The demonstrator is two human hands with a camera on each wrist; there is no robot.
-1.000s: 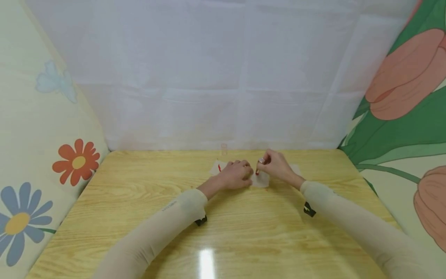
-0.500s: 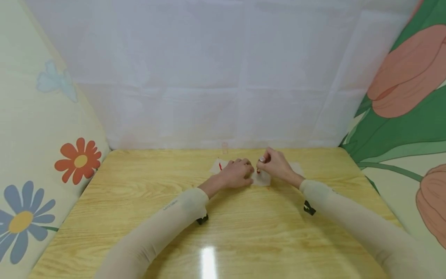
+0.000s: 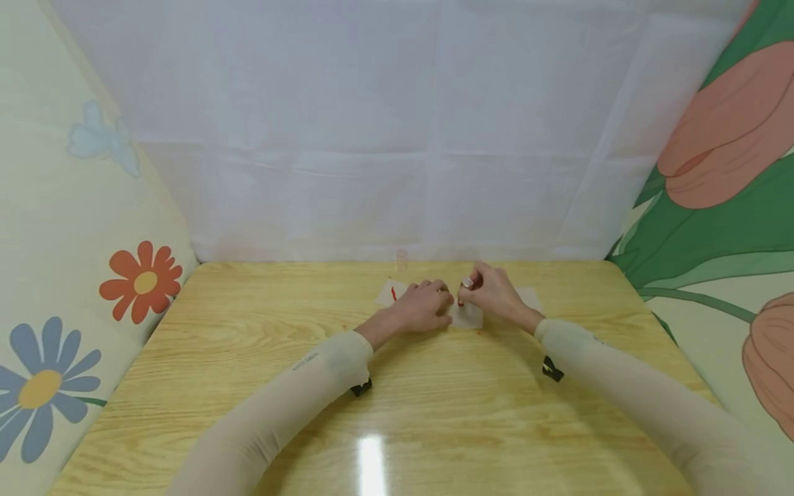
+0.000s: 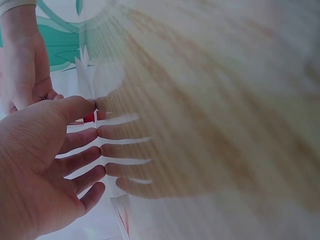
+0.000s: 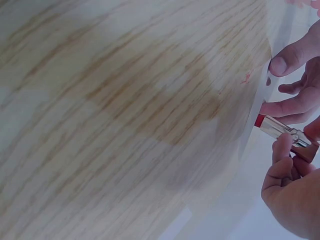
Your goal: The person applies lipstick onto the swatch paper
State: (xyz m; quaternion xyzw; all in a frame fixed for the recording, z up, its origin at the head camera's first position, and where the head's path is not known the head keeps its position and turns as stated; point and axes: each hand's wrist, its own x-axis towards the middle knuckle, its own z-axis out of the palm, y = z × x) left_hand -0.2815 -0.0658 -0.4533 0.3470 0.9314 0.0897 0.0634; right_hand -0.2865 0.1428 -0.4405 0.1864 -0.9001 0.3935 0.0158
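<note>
In the right wrist view a lipstick [image 5: 276, 126] with a red tip and a shiny metallic case is pinched in my right hand [image 3: 494, 293]. Its tip points down and meets the white paper [image 3: 469, 319] on the table. Beside it, my left hand [image 3: 425, 308] rests with spread fingers on the paper's left part, fingertips down. Left of that hand shows another piece of white paper [image 3: 386, 293] bearing a red stroke. Any mark under the lipstick is hidden by the hands.
A small clear pinkish cylinder [image 3: 402, 260] stands at the back of the wood-grain table [image 3: 260, 303]. More white paper [image 3: 529, 297] lies right of the right hand. A white cloth [image 3: 347, 138] hangs behind, with flower-patterned panels on both sides.
The head view has shifted slightly, moving the scene a little up and to the right. Both hands keep almost the same place on the paper, the lipstick still in the right one.
</note>
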